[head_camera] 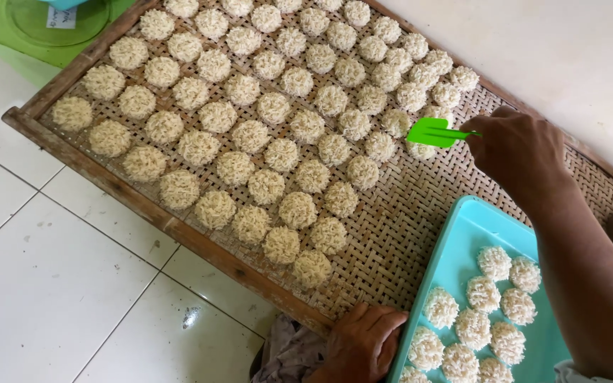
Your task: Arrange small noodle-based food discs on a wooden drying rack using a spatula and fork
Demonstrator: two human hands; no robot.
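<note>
The person's right hand [516, 149] is reaching out over the woven bamboo drying tray [420, 227], its fingers closed around the handle of a green plastic spatula [431, 132], and the blade is hovering flat just above one pale noodle cake [421, 150] at the far end of the rows. The spatula is being kept low and level, probably so it can slide a soft cake on or off without breaking it. The left hand [360, 344] is resting on the near wooden edge of the tray, fingers curled over the frame and touching the side of the teal plastic tray [462, 241]; it is holding nothing loose, and seems to be steadying things. The bamboo tray is lying flat on the white tiled floor [58, 276] and is carrying neat rows of small round noodle cakes [250, 135], spaced apart and filling its left and middle parts, likely so air can pass through the weave and between them. The teal tray is sitting close beside the right arm, within easy reach, and is holding a cluster of similar cakes [477, 319] packed much closer together. A green plastic lid or basin [30, 28] is showing at the top left corner.
</note>
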